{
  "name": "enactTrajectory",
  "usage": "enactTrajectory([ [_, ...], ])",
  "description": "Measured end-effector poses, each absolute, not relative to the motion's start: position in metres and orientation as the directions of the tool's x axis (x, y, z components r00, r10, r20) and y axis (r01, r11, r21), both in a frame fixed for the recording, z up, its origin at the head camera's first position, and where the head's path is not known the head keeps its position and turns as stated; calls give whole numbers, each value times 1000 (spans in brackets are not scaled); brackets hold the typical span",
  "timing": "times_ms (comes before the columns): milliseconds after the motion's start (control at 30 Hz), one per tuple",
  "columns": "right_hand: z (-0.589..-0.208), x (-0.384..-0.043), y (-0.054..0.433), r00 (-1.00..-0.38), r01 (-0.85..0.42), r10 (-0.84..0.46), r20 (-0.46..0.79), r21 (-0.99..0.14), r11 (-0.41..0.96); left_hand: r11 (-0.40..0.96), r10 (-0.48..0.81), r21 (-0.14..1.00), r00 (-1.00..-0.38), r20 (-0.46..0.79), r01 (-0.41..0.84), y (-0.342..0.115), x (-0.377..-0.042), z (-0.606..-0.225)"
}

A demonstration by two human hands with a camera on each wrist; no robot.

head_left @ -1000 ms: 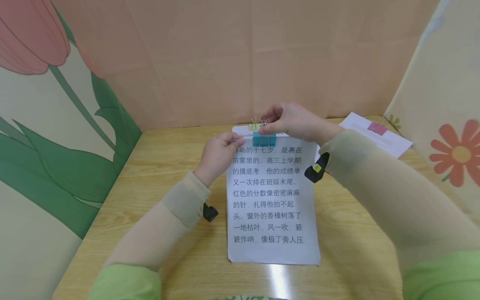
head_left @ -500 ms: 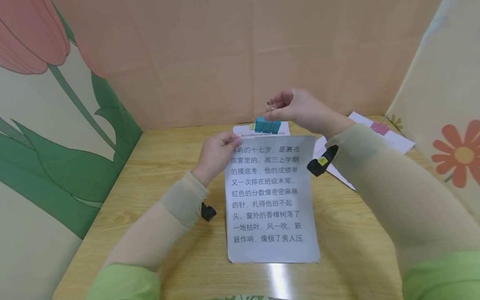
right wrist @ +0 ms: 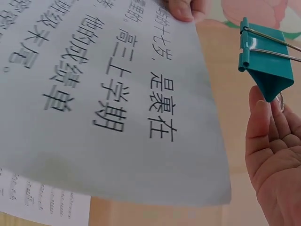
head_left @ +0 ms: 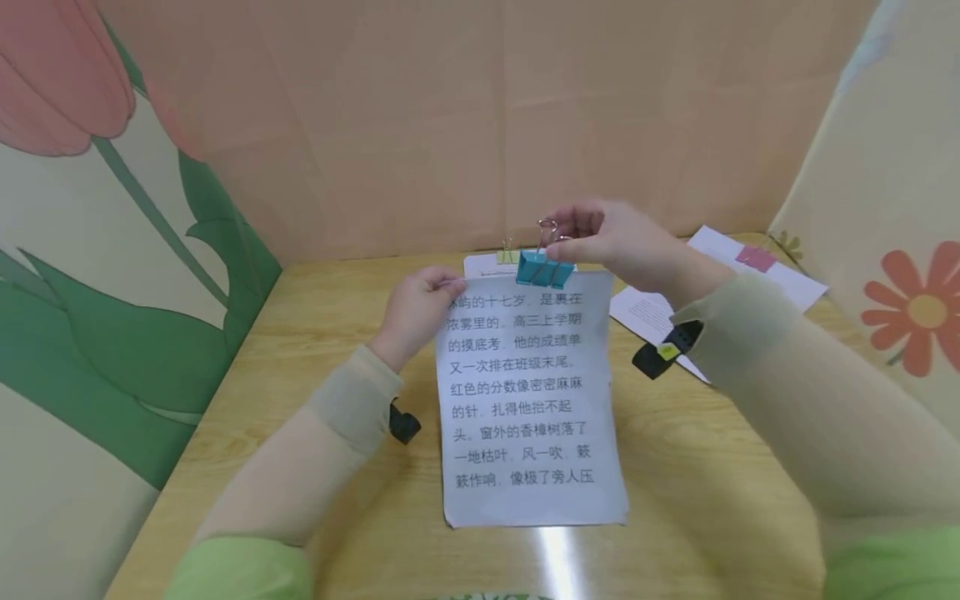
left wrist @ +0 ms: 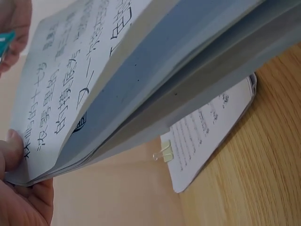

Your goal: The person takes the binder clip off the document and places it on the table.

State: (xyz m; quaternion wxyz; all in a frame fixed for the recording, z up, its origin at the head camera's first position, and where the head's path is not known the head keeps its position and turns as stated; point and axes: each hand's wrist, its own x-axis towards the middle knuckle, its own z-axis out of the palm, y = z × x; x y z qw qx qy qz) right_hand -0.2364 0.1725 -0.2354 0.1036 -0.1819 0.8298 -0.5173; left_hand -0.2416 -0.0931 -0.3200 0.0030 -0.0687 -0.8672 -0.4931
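Observation:
A stack of white sheets point(head_left: 525, 492) with large printed characters is held up, tilted, over the table. My left hand point(head_left: 418, 315) pinches its upper left corner between thumb and fingers. In the left wrist view the sheets point(left wrist: 136, 70) fan apart along their side. My right hand point(head_left: 626, 250) holds a teal binder clip point(head_left: 545, 269) by its wire handles. From the head the clip overlaps the top edge of the stack. The right wrist view shows the clip point(right wrist: 270, 52) apart from that edge, with my fingers partly hidden behind its body.
Behind the held stack lies another stack of paper point(left wrist: 202, 132) with a pale yellow binder clip point(head_left: 507, 256). Printed sheets point(head_left: 712, 243) with a pink clip point(head_left: 756, 258) lie at the right on the wooden table point(head_left: 300, 350). A peach wall point(head_left: 375, 125) rises at the back.
My right hand took the teal binder clip up off the stack's top edge, then lowered it slightly rightward and nearer. My left hand and the stack have shifted a little left.

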Motion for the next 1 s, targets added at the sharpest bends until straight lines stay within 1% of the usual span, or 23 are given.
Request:
enactTrajectory([
  [233, -250, -228, 173, -905, -187, -426, 24, -920, 345, 510, 99, 853, -993, 69, 110, -107, -246, -326],
  [433, -261, -225, 172, -888, -177, -460, 20, -937, 300, 506, 68, 860, -997, 26, 57, -121, -247, -328],
  [633, -271, -225, 167, -876, -171, -483, -7, -931, 323, 503, 33, 864, -999, -13, 5, -134, -248, -332],
  [800, -279, -226, 162, -877, -154, -480, -18, -936, 317, 507, 29, 862, -999, -31, -12, -148, -250, -336],
  [1000, -292, -229, 153, -870, -133, -487, -71, -919, 370, 538, 7, 843, -999, -33, -24, -169, -253, -343],
])
